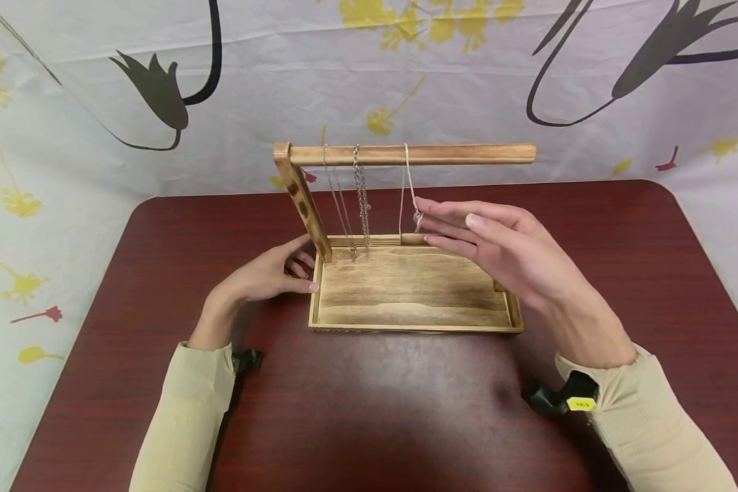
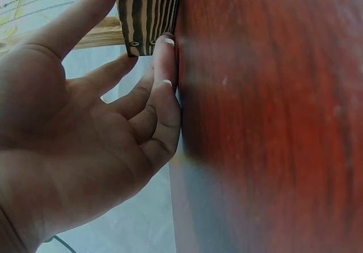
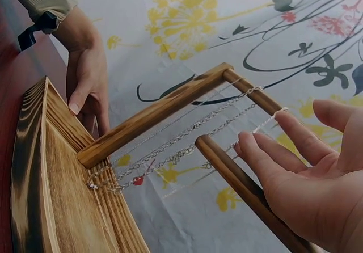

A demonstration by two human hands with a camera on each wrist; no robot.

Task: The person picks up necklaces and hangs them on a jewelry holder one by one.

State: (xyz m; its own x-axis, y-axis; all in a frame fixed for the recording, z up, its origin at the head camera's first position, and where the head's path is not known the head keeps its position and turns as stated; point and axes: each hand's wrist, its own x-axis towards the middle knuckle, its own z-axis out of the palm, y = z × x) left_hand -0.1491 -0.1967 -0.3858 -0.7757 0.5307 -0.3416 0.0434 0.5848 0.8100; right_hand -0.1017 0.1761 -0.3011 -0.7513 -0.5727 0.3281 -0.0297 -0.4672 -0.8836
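Note:
My left hand (image 1: 270, 273) grips the left end of a wooden jewelry stand (image 1: 406, 321), thumb at its end wall and fingers at its back corner, near the upright post (image 1: 304, 201). My right hand (image 1: 516, 246) is raised in front of the stand's right half. Its fingers are stretched out, with the fingertips at a pale, thin necklace (image 1: 408, 178) looped over the upper bar (image 1: 467, 154). In the right wrist view, the index fingertip touches this necklace or lies very close to it. Silver chain necklaces (image 1: 361, 191) hang farther left on the same bar.
A second, lower bar (image 3: 238, 179) with a free end shows in the right wrist view, partly behind my right hand. The stand rests on a dark red table (image 1: 369, 396). A white patterned cloth (image 1: 283, 82) hangs behind it.

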